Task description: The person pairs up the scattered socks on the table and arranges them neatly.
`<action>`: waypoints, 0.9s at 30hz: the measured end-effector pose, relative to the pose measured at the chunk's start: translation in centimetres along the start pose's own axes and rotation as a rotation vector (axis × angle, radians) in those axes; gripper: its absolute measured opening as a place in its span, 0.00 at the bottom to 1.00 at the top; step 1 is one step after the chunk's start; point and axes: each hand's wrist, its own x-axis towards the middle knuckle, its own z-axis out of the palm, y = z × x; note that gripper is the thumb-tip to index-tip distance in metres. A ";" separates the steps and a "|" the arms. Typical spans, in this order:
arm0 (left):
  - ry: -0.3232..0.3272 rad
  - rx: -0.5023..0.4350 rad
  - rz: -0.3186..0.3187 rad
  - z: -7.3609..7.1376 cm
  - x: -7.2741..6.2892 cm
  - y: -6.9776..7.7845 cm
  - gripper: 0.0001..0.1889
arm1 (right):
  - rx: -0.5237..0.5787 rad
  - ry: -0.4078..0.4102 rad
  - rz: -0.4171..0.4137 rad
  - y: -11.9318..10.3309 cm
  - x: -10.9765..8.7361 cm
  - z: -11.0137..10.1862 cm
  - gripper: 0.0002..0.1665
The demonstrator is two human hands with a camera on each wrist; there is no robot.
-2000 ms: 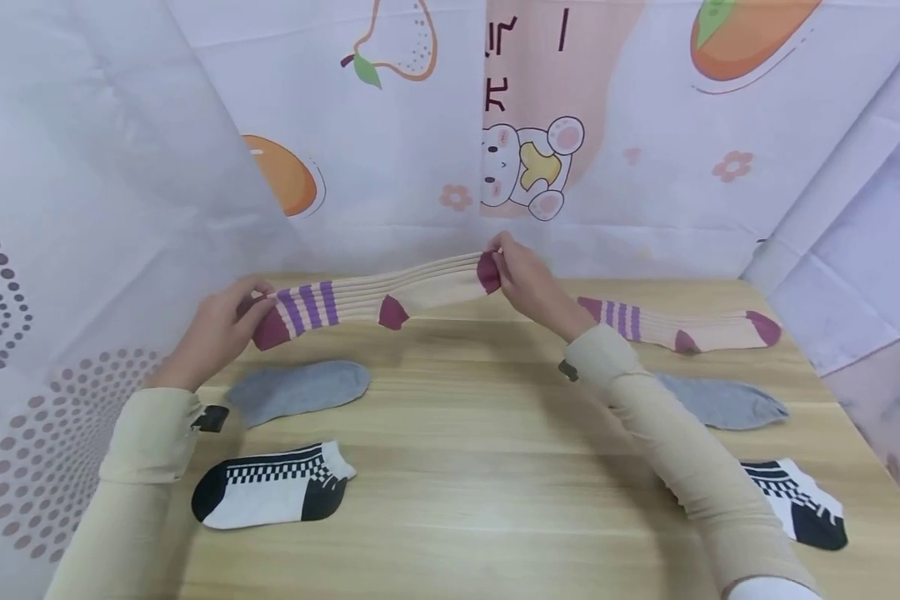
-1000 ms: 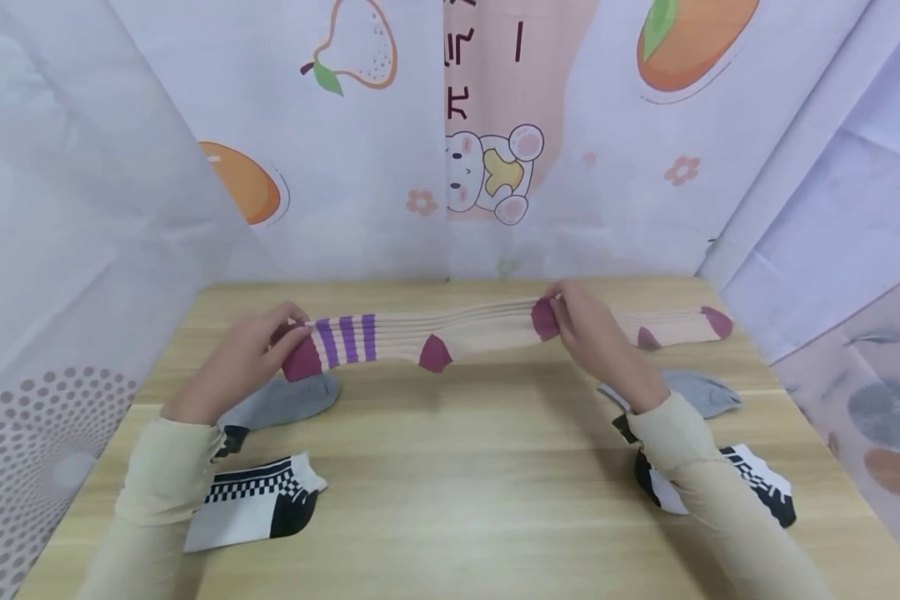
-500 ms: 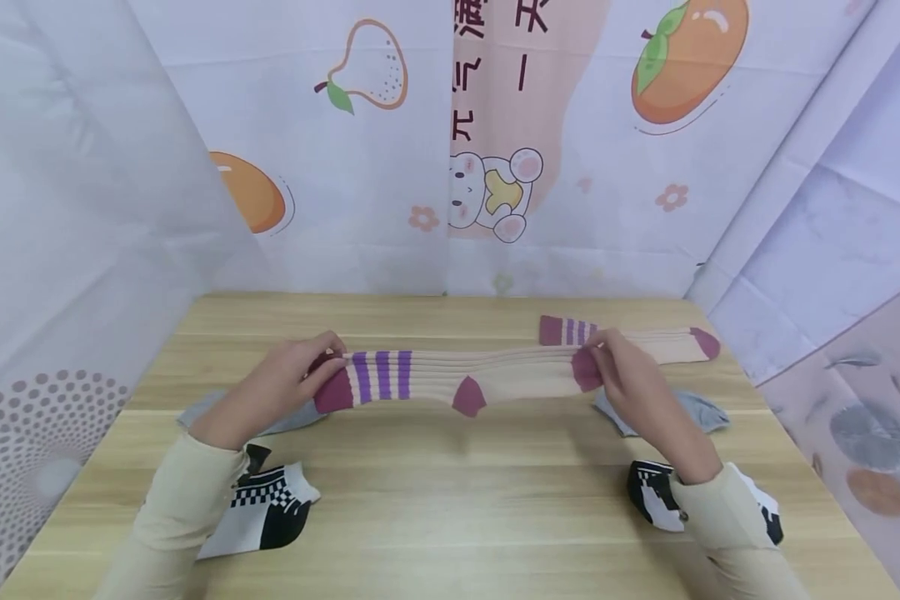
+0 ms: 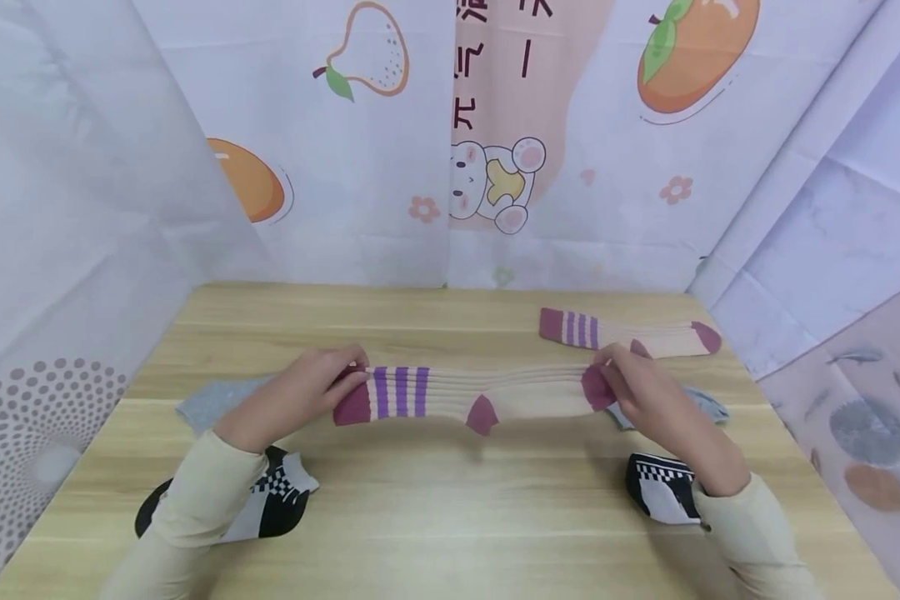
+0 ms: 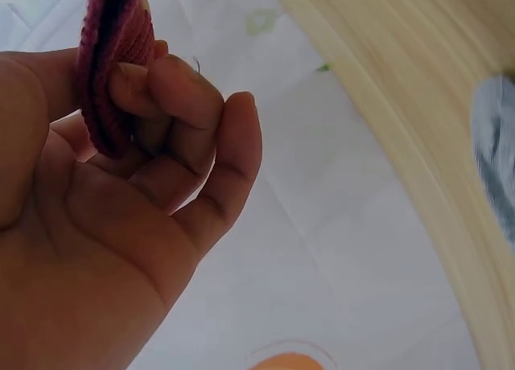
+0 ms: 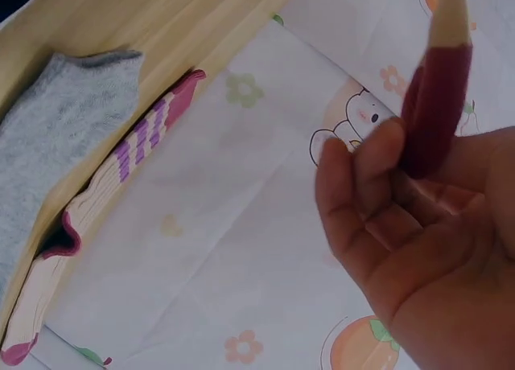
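Observation:
A cream sock (image 4: pixel 528 392) with maroon cuff, heel and toe and purple stripes is stretched sideways over the middle of the table. My left hand (image 4: pixel 300 396) pinches its maroon cuff, which the left wrist view shows edge-on between thumb and fingers. At the other end my right hand (image 4: pixel 656 408) pinches the maroon toe (image 6: pixel 441 104). The heel droops a little from the middle. A matching striped sock (image 4: pixel 570 328) lies flat behind the right hand, partly covered by it in the head view.
Grey socks lie at left (image 4: pixel 217 402) and right (image 4: pixel 708 407), each partly under an arm. Nearer are black-and-white checkered socks, left (image 4: pixel 283 504) and right (image 4: pixel 656 490), partly hidden by the sleeves. Printed curtains (image 4: pixel 330 200) border the wooden table (image 4: pixel 450 517).
Both hands have brought the stretched sock from the back left toward the middle and nearer, still gripping both ends. The head view has shifted too. The other socks appear unmoved on the table.

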 end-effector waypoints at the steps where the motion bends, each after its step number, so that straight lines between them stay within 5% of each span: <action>1: -0.012 0.002 0.002 0.2 0.1 0.1 0.03 | 0.021 -0.029 0.003 0.0 0.0 0.0 0.11; 7: -0.085 0.008 0.016 1.8 0.6 0.5 0.03 | 0.141 -0.236 0.059 0.3 -0.2 0.3 0.15; 11: -0.113 0.020 0.029 2.8 0.7 0.6 0.03 | 0.122 -0.316 0.091 0.5 -0.4 0.7 0.14; 27: 0.004 0.259 0.148 6.4 0.9 1.2 0.08 | 0.012 -0.527 0.228 0.2 -0.3 2.2 0.08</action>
